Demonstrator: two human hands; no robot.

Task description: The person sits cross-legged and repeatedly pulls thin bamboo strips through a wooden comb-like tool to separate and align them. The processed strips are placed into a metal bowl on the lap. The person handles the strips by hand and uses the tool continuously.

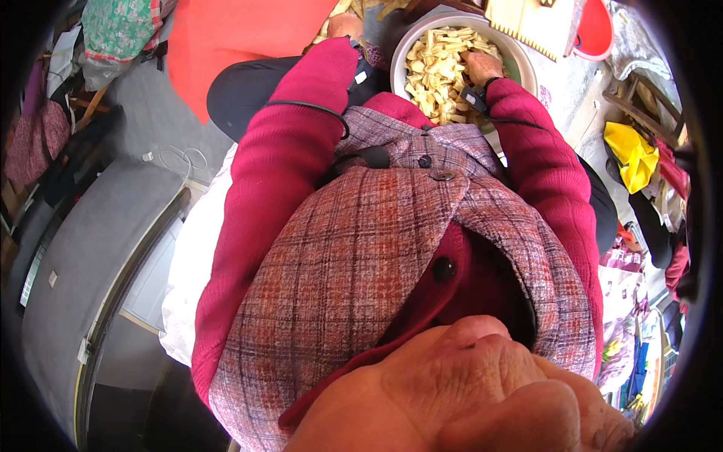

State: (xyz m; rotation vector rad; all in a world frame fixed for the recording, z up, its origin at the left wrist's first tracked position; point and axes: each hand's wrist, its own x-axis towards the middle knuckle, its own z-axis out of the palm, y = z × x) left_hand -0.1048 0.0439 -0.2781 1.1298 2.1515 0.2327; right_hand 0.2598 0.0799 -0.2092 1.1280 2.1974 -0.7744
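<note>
My left hand [345, 26] is at the top of the view, among pale yellow strips [392, 8], beside a red sheet. Its fingers are too small and partly hidden to show whether they hold one. My right hand [483, 66] reaches into a round, pale-rimmed basin [399, 62] in front of me. Its fingers touch a heap of pale yellow knotted strips [434, 70], which look like tofu-skin knots. Whether a piece is between those fingers I cannot tell. Small dark devices are strapped at both wrists.
A large red sheet [243, 45] hangs or lies at my left. Right of the basin are a pale board with a toothed edge [525, 22] and a red plastic tub [596, 31]. A yellow plastic bag [631, 157] lies further right. A loose white cable [183, 155] crosses the left side.
</note>
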